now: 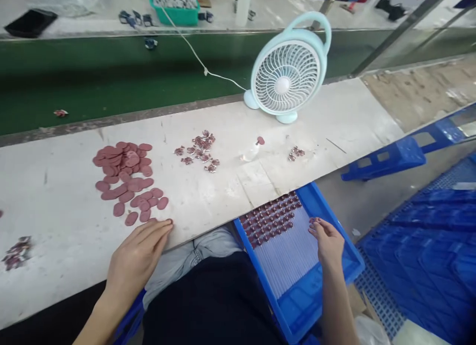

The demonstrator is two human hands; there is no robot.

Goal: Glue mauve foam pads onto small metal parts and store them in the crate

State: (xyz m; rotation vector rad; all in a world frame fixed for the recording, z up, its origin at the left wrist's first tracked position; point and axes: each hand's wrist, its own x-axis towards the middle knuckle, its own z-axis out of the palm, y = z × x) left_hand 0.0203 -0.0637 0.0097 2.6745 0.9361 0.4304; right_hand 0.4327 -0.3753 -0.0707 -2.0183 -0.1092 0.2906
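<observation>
My left hand (pixel 138 253) is at the table's front edge, just below a pile of flat pink oval pieces (pixel 122 161). Its fingers are pinched together, with a speck of dark red at the tips; what they hold is too small to make out. Over the right side of a blue tray (pixel 336 226) is my right hand (pixel 330 242), thumb and fingers closed on a small dark red piece (pixel 315 219). Rows of similar dark red pieces (pixel 273 218) fill the tray's upper left, on a ridged pale liner (pixel 293 256).
Small shiny red-and-silver parts (pixel 203 146) lie in clusters on the white table (pixel 208 201). One pink oval sits atop a small translucent holder (pixel 251 152). A light-blue fan (pixel 288 72) stands at the back. Behind runs a green belt (pixel 111 72); blue crates (pixel 427 246) are stacked right.
</observation>
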